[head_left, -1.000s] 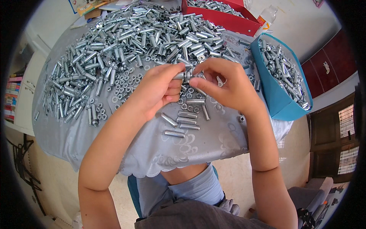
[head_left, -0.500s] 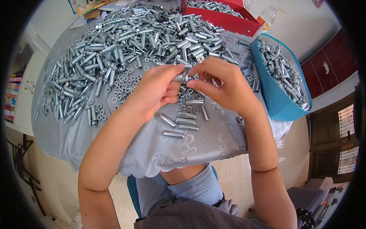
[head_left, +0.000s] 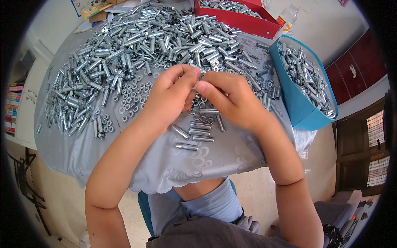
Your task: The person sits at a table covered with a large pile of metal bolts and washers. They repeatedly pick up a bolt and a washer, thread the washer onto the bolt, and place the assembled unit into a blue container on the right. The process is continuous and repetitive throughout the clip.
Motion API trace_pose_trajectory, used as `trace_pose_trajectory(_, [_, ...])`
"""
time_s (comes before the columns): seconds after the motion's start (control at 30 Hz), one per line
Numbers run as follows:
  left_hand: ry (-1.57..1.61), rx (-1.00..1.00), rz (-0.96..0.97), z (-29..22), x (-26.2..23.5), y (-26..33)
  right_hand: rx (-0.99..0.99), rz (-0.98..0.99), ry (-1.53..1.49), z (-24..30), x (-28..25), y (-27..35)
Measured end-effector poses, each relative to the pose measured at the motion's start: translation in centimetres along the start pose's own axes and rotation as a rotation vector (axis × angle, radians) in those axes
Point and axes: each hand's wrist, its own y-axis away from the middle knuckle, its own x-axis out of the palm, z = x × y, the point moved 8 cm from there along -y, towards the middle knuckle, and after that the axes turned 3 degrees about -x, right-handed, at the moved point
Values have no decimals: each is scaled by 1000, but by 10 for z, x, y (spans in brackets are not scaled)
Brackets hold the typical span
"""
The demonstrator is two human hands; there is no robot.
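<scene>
Over the middle of the table, my left hand (head_left: pixel 173 93) and my right hand (head_left: pixel 231 97) meet, both closed on a shiny metal sleeve anchor bolt (head_left: pixel 201 75). Only a small bit of it shows between the fingertips; most is hidden. Thumb and fingers of my right hand pinch its right end. Just below the hands lie several loose metal sleeves (head_left: pixel 201 132), one nearer the edge. Hex nuts (head_left: pixel 134 96) and flat washers are scattered left of my left hand.
A big heap of sleeves and bolts (head_left: pixel 153 39) covers the far side of the cloth-covered table (head_left: pixel 161 165). At the right stands a blue bin (head_left: pixel 302 107) filled with bolts. Behind are a red box (head_left: pixel 244 20) of metal parts and a clear bottle (head_left: pixel 288 18).
My right hand has closed in on my left, its spread fingers now curled and thumb pressed at the bolt. The bolt, plainly seen before, is now mostly covered.
</scene>
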Motion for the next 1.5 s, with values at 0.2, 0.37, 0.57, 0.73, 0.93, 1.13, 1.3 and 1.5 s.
trace_pose_trajectory(0.2, [-321, 421, -127, -25, 1, 12, 567, -13, -879, -29, 31, 13])
trace_pose_trajectory(0.37, [-581, 811, -102, -45, 18, 36, 706, 62, -1143, -19, 36, 17])
trace_pose_trajectory(0.57, [-462, 885, -80, -47, 23, 40, 503, -20, -857, -14, 14, 14])
trace_pose_trajectory(0.73, [-202, 380, -124, -28, -2, 10, -100, -262, 37, 19, -19, 5])
trace_pose_trajectory(0.93, [-137, 13, -85, -8, -6, 1, -118, -186, 50, 18, -19, 3])
trace_pose_trajectory(1.13, [-575, 559, -227, -35, -5, 19, 222, -76, -367, -6, 1, 6])
trace_pose_trajectory(1.3, [-752, 970, -244, -57, 9, 37, 494, -40, -725, -17, 9, 11])
trace_pose_trajectory(1.5, [-515, 425, 156, -34, 20, 19, 375, -354, -809, -34, -35, 5])
